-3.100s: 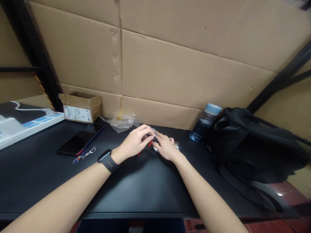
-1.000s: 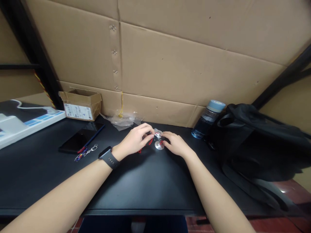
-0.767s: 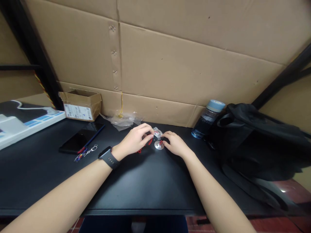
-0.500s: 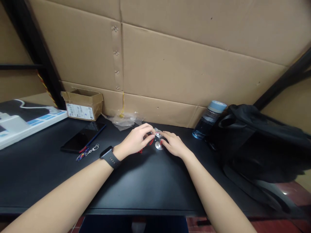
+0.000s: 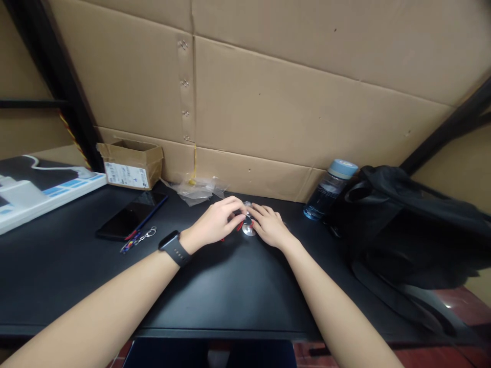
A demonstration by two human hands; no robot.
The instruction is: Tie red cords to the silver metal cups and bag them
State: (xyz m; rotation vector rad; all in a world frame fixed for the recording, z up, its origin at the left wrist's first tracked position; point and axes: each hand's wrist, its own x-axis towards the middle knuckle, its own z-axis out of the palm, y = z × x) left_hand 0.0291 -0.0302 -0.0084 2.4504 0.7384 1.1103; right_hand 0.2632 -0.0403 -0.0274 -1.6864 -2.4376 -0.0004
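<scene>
Thumb and fingers meet on my left hand, closed beside a red cord near the middle of the table. What sits in that pinch is too small to make out. A shiny, see-through round disc, looking like a suction cup, lies just below the fingertips. My right hand reaches in from the other side, its thumb and fingertips on the disc and the small parts about it. Part of this cluster is hidden under the fingers. A dark watch is on my left wrist.
To the left lie a phone, a keyring and a white power strip. Behind stand an open cardboard box and a crumpled plastic bag. A water bottle and a black backpack are at right.
My right hand has shifted slightly left, its fingers now covering more of the small parts. The disc has moved a little left. My left hand stays nearly in place, still pinching.
</scene>
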